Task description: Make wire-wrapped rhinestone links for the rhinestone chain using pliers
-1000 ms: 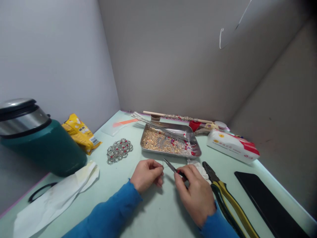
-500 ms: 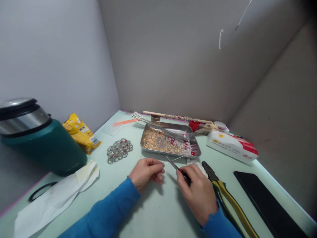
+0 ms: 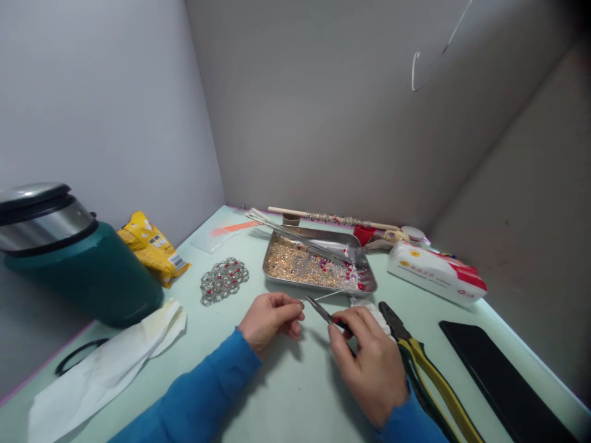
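Note:
My left hand [image 3: 272, 317] is closed in a pinch in front of the metal tray, with a thin wire at its fingertips; a tiny piece there is too small to make out. My right hand [image 3: 372, 363] grips needle-nose pliers [image 3: 322, 309], dark handles in the palm, jaws pointing up and left close to the left fingertips. A pale length of wire [image 3: 331, 294] runs rightward just beyond the jaws. Behind both hands stands the metal tray [image 3: 318, 285] of gold, clear and red beads, a bundle of wires [image 3: 289, 231] lying across it.
Left lie a beaded piece [image 3: 225, 281], white tissue [image 3: 106, 375], a yellow packet [image 3: 152, 246] and a green bottle [image 3: 83, 277]. Right are large pliers [image 3: 427, 369], a black flat object [image 3: 498, 375] and a tissue pack [image 3: 434, 274]. A bead-wrapped stick [image 3: 337, 218] lies behind the tray.
The plier tips have dropped slightly and come nearer the left fingertips, and the handles look a little wider apart. My left hand has barely moved.

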`<state>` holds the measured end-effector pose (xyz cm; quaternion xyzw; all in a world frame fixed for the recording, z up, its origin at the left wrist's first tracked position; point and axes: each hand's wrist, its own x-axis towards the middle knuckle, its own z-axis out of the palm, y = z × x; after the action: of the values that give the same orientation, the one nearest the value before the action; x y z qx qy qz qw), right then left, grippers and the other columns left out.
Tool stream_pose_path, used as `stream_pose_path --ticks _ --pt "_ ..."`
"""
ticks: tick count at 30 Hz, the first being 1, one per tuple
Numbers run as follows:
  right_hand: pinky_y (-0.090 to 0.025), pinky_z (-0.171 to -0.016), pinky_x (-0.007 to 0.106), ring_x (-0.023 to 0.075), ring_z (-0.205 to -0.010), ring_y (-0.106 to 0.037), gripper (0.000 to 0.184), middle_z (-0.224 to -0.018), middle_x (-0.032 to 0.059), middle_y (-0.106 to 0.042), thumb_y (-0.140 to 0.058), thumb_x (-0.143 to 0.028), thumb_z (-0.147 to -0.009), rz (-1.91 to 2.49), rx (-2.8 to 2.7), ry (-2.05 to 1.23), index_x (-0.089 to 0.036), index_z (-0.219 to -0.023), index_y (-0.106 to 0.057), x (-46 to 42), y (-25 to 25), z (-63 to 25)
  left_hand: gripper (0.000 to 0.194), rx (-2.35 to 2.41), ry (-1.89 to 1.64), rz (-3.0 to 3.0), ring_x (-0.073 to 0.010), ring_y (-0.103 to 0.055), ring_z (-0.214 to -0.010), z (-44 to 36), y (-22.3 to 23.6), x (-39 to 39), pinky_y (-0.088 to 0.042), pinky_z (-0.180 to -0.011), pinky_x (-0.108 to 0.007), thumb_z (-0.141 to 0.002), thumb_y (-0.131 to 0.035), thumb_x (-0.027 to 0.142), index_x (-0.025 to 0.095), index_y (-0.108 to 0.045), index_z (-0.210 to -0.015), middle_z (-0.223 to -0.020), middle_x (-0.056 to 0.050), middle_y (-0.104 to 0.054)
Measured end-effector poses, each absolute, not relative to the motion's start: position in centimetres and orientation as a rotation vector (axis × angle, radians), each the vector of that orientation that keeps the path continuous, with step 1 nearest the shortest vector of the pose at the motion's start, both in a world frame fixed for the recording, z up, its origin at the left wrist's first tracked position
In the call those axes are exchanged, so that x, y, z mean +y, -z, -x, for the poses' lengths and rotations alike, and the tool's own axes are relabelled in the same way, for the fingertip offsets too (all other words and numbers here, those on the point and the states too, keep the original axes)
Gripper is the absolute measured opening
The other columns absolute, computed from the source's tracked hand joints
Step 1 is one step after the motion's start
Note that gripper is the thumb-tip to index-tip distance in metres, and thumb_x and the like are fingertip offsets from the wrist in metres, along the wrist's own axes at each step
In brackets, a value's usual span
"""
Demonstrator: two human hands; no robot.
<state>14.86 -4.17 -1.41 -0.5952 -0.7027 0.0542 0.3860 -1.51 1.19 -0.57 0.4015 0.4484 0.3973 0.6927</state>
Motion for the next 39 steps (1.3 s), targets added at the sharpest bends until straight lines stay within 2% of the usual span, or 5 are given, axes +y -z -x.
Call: stream_pose_path --ticks 5,12,35,39 --pt "-0.042 -0.065 0.030 0.0170 -0.066 -0.055 0.016 -0.078 0.0042 -0.056 -0.045 -0.028 -0.083 1.542 -1.811 -0.220 -0.019 -0.081 -0.058 -4.16 1.25 -15.18 0.016 1.021 -0.941 -0.875 -0.0073 -0.051 -0.041 1.90 0.21 1.35 -0.046 -0.043 -0.022 -0.065 -0.069 0.022 0.010 -0.058 -0.069 -0.062 -0.003 -0.061" --pt "-0.043 -0.065 0.029 0.0186 -0.074 -0.057 0.016 -0.081 0.0054 -0.057 -0.044 -0.027 -0.083 1.505 -1.832 -0.246 -0.019 -0.084 -0.058 -4.18 1.27 -15.03 0.017 0.968 -0.909 -0.798 -0.0057 -0.050 -0.040 1.82 0.00 1.27 -0.045 -0.042 -0.020 -0.064 -0.070 0.020 0.009 -0.058 -0.068 -0.062 -0.003 -0.060" --pt "-0.043 -0.065 0.030 0.0175 -0.072 -0.054 0.016 -0.083 0.0056 -0.053 -0.045 -0.025 -0.083 1.435 -1.940 -0.169 -0.017 -0.087 -0.058 -3.70 1.68 -15.60 0.016 0.935 -0.845 -0.948 -0.0073 -0.051 -0.041 1.81 0.57 1.31 -0.046 -0.045 -0.023 -0.068 -0.066 0.023 0.009 -0.061 -0.066 -0.060 -0.005 -0.062" --pt "-0.042 -0.065 0.030 0.0176 -0.073 -0.053 0.015 -0.084 0.0060 -0.052 -0.046 -0.024 -0.083 1.398 -1.947 -0.181 -0.016 -0.088 -0.058 -3.63 1.72 -15.68 0.017 0.935 -0.861 -0.930 -0.0083 -0.051 -0.041 1.73 0.38 1.28 -0.046 -0.046 -0.024 -0.065 -0.068 0.024 0.009 -0.061 -0.064 -0.053 -0.003 -0.060"
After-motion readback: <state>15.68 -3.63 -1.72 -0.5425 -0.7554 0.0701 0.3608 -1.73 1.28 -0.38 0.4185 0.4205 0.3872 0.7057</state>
